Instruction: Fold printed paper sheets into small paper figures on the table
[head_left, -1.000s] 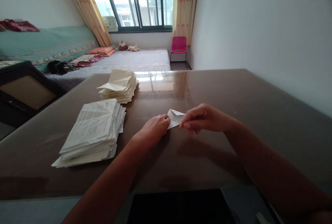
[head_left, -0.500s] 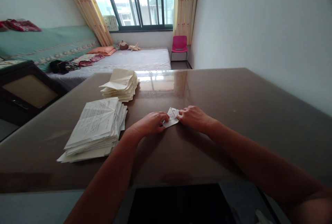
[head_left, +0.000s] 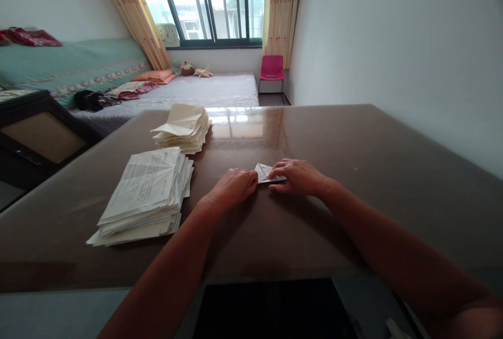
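Note:
A small folded piece of printed paper (head_left: 264,171) lies on the brown table between my hands. My left hand (head_left: 237,184) is closed on its left edge, with the fingertips pressed together. From the right, my right hand (head_left: 296,175) rests its fingers on the paper, the thumb apart and lower down, covering part of the right side. A dark crease or line runs diagonally across the visible face of the paper.
To the left of my left hand stands a pile of printed sheets (head_left: 141,187). Behind it is a second pile of yellowish paper (head_left: 183,127). The glossy brown table (head_left: 334,134) reaches toward a bed (head_left: 220,87) and a pink chair (head_left: 272,69).
The folded paper has turned so its lower edge lies flatter. My left hand has shifted slightly right along it, and my right hand has spread its thumb from its fingers.

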`<state>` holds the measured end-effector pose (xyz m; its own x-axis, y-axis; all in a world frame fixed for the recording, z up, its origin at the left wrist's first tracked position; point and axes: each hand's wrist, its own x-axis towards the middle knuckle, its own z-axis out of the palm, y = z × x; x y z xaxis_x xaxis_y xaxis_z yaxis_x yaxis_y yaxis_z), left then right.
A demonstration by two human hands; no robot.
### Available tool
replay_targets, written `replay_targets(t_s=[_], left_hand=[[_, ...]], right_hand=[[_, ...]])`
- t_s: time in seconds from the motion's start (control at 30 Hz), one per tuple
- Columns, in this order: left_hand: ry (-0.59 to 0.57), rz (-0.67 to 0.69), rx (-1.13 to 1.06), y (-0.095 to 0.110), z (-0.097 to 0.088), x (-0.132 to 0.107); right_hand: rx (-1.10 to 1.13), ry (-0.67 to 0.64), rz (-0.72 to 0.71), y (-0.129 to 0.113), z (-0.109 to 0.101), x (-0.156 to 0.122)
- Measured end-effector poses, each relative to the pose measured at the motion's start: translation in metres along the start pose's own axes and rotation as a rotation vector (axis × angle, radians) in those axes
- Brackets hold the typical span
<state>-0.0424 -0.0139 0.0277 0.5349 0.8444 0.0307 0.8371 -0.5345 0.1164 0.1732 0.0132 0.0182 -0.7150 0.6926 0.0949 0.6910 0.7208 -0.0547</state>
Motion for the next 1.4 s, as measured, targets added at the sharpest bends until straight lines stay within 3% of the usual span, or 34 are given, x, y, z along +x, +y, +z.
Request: replay_targets(t_s=[0.2,0.63,0.93,1.17,1.4], left_hand=[[0.006,-0.01,-0.014,-0.001,0.0,-0.001],[-0.019,-0.045,0.15,0.012,0.003,0.001],[0.011,-0.114,0.17,0.016,0.013,0.001],[0.025,-0.126,0.147,0.017,0.015,0.001],[0.046,-0.086,0.17,0.017,0.018,-0.003]], right_hand=[[-0.121,-0.021,0.009,-0.008,-0.002,0.003],[0.119,0.035,0.226,0.005,0.012,0.011],[0.062,0.292,0.179,-0.007,0.016,0.003],[-0.002,0.154,0.129,-0.006,0.024,0.007],[0.147,0.111,-0.052,0.027,0.026,-0.002]])
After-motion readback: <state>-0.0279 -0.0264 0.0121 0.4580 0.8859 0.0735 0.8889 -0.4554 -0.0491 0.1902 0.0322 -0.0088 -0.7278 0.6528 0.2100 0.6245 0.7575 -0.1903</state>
